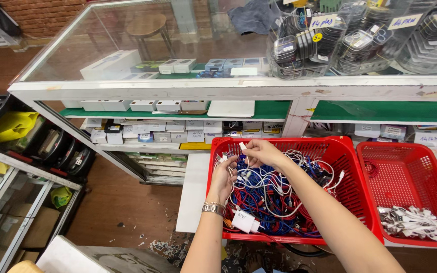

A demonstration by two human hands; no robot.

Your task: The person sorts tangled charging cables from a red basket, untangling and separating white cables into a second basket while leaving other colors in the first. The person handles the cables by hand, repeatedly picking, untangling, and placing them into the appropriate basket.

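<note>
I am looking down from a head camera at two bare hands working over a red plastic basket [352, 167] filled with a tangle of red, blue and white charging cables [266, 194]. My left hand [224, 177], wearing a metal wristwatch [213, 208], is reaching into the near-left side of the tangle, its fingers curling closed around a few white cable ends. My right hand [260, 151] is hovering above the heap near the basket's far edge, pinching a white cable end [242, 146] tightly between thumb and fingertips. A white charger plug [245, 221] is lying at the basket's front edge, just beside my left wrist. To the right, a second red basket [405, 172] is holding a bundle of neatly tied white cables [416, 222]. Behind both baskets, a glass display counter [178, 55] is showing shelves of small white boxes.
</note>
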